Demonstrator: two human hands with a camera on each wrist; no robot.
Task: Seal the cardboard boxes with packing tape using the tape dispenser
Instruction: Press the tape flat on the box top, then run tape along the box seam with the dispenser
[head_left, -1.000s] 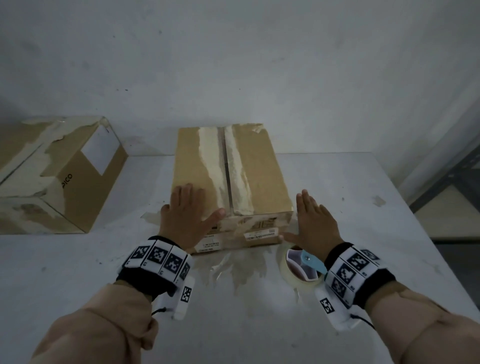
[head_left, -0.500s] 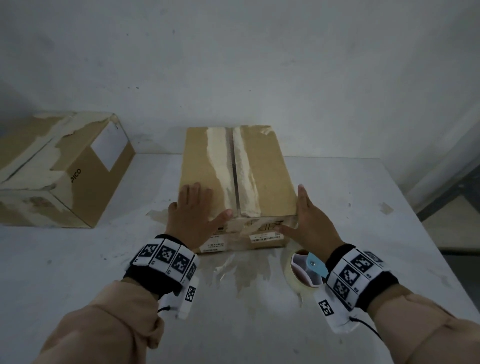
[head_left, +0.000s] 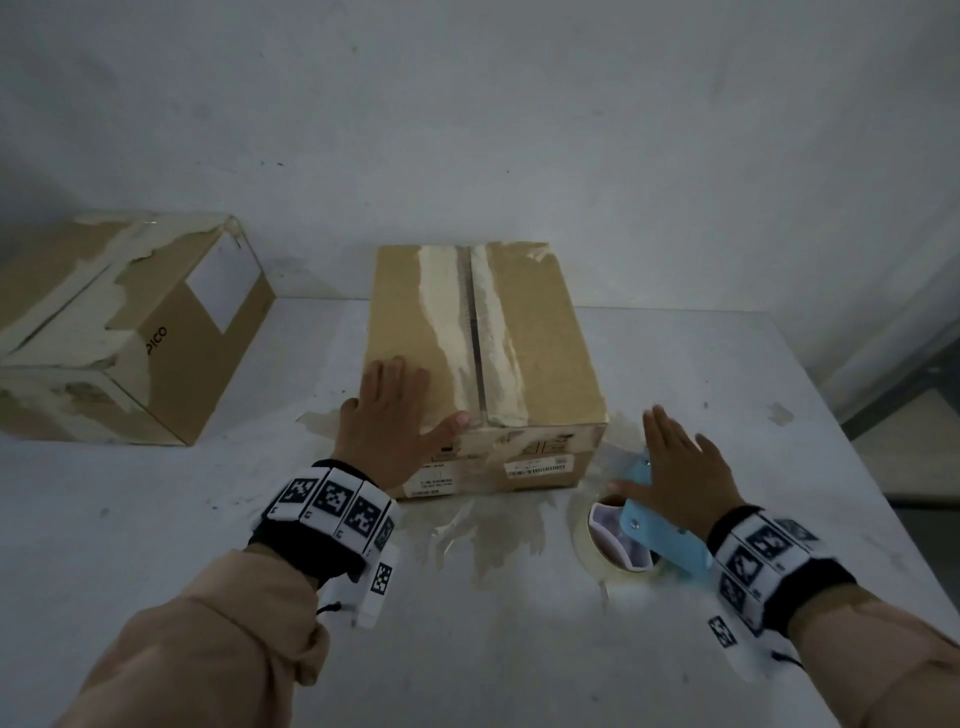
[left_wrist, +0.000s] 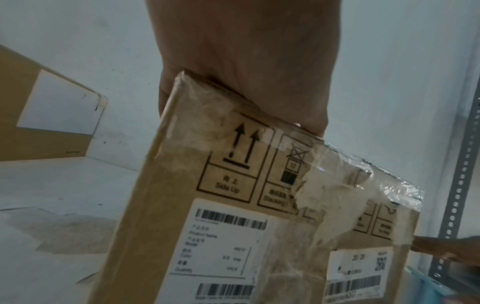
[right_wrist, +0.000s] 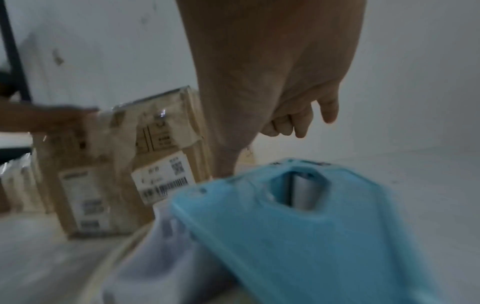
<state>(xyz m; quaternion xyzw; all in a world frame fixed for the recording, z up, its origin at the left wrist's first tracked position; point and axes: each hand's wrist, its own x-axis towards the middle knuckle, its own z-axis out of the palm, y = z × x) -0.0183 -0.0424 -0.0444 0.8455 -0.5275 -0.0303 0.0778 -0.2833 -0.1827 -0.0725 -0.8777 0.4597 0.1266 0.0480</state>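
The centre cardboard box (head_left: 540, 332) lies on the white table with its top flaps closed and torn old tape along the seam. My left hand (head_left: 389, 415) rests flat on its near left corner, thumb along the front edge; the left wrist view shows the palm (left_wrist: 246, 61) pressing that edge of the box (left_wrist: 182, 205). My right hand (head_left: 675, 467) is off the box, fingers spread, just over the blue tape dispenser (head_left: 660, 535) and its tape roll (head_left: 613, 545). In the blurred right wrist view the hand (right_wrist: 272, 72) holds nothing above the dispenser (right_wrist: 311, 236).
A second cardboard box (head_left: 130, 338) with torn tape stands at the far left against the wall. The table (head_left: 519, 649) shows stained patches around the centre box. A metal shelf upright (left_wrist: 462, 164) stands past the table's right edge.
My right hand has left the box's right side and moved back and right over the tape dispenser. The left hand stays on the box.
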